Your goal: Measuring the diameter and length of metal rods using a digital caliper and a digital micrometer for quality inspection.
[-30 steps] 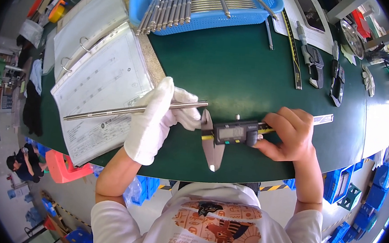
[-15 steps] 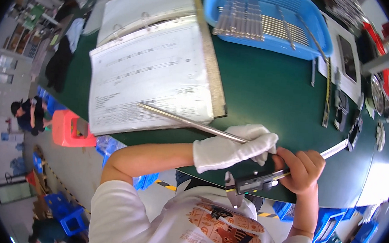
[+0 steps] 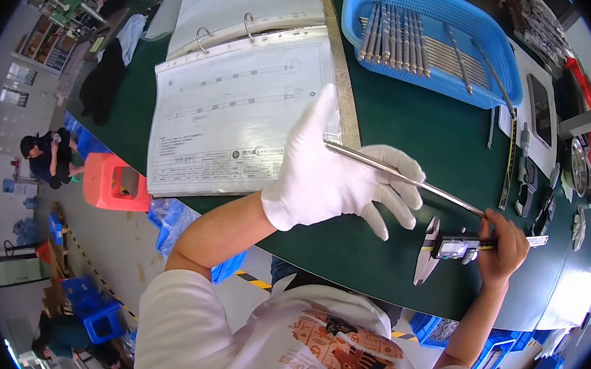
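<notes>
My left hand [image 3: 335, 177], in a white glove, holds a long thin metal rod [image 3: 435, 190] that slants down to the right above the green table [image 3: 413, 124]. My bare right hand [image 3: 504, 248] grips a digital caliper [image 3: 455, 249] lying near the table's front edge, jaws pointing toward me. The rod's right end reaches my right hand's fingertips. Just left of my gloved hand lies an open ring binder [image 3: 239, 102] with a drawing sheet on top.
A blue basket [image 3: 431, 38] of several metal rods sits at the back. A steel ruler [image 3: 508, 168], other gauges and a tablet [image 3: 544, 115] lie to the right. An orange stool [image 3: 113, 182] and blue crates stand on the floor left, where a person [image 3: 48, 156] sits.
The view has swung. My left hand moved the rod from lying leftward over the binder to slanting right toward the caliper. My right hand kept hold of the caliper.
</notes>
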`<state>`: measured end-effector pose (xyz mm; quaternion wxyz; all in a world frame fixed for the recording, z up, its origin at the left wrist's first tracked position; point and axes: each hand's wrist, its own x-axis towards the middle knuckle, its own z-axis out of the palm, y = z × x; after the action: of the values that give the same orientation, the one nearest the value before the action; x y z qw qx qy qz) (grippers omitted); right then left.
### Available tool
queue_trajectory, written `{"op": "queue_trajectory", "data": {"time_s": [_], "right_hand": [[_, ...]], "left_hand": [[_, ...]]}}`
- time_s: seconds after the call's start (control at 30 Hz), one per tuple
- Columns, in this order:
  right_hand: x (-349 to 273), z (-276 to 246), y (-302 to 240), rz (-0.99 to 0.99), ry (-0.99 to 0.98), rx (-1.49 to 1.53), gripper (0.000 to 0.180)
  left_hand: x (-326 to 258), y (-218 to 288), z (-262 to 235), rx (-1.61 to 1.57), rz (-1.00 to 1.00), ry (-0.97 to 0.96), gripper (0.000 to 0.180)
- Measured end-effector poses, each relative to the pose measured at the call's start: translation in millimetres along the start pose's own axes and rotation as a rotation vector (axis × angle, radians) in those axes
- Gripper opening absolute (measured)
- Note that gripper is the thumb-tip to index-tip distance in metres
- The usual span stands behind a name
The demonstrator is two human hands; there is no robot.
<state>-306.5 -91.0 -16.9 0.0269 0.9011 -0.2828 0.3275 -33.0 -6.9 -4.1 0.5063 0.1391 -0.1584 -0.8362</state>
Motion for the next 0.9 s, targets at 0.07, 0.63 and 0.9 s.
{"op": "queue_trajectory", "data": {"time_s": [0.07, 0.63, 0.9], "right_hand": [[1, 2, 1, -0.004, 0.004, 0.005, 0.016], [-1, 8, 6, 0.061, -0.14, 0.062, 0.017], [4, -7, -15, 0.053, -0.23, 0.272, 0.028]], "left_hand": [[0, 2, -1, -0.025, -0.02, 0.001, 0.108], [4, -8, -19, 0.023, -0.016, -0.051, 0.066], [12, -20, -14, 0.036, -0.079, 0.101, 0.067]]}}
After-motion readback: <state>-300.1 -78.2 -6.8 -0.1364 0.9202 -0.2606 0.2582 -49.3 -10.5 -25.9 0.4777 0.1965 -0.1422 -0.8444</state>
